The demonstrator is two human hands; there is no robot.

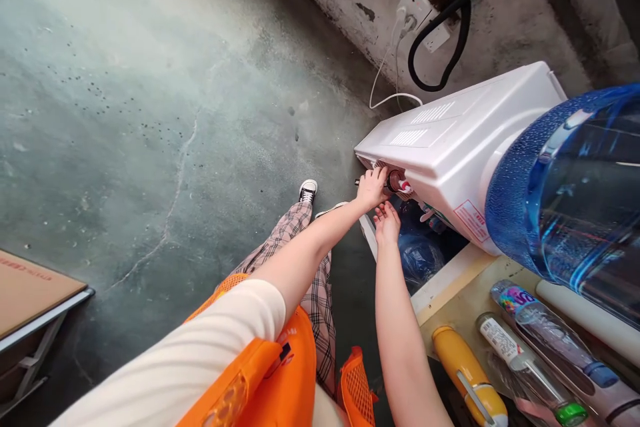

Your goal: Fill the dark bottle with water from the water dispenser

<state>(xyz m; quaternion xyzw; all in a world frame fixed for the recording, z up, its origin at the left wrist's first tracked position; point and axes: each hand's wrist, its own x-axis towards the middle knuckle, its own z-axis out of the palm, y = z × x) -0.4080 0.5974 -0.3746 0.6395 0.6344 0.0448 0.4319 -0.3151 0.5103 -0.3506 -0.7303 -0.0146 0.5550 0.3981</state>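
Floor lies bare beyond the dispenser (pixel 450 140). Left hand (pixel 371 188) closes on its red tap (pixel 399 181) at the front edge; right hand (pixel 387 223) cups open beneath. One jug (pixel 575 193), three bottles beside.

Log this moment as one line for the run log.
left hand: on red tap of water dispenser | right hand: open, below tap | blue water jug: mounted
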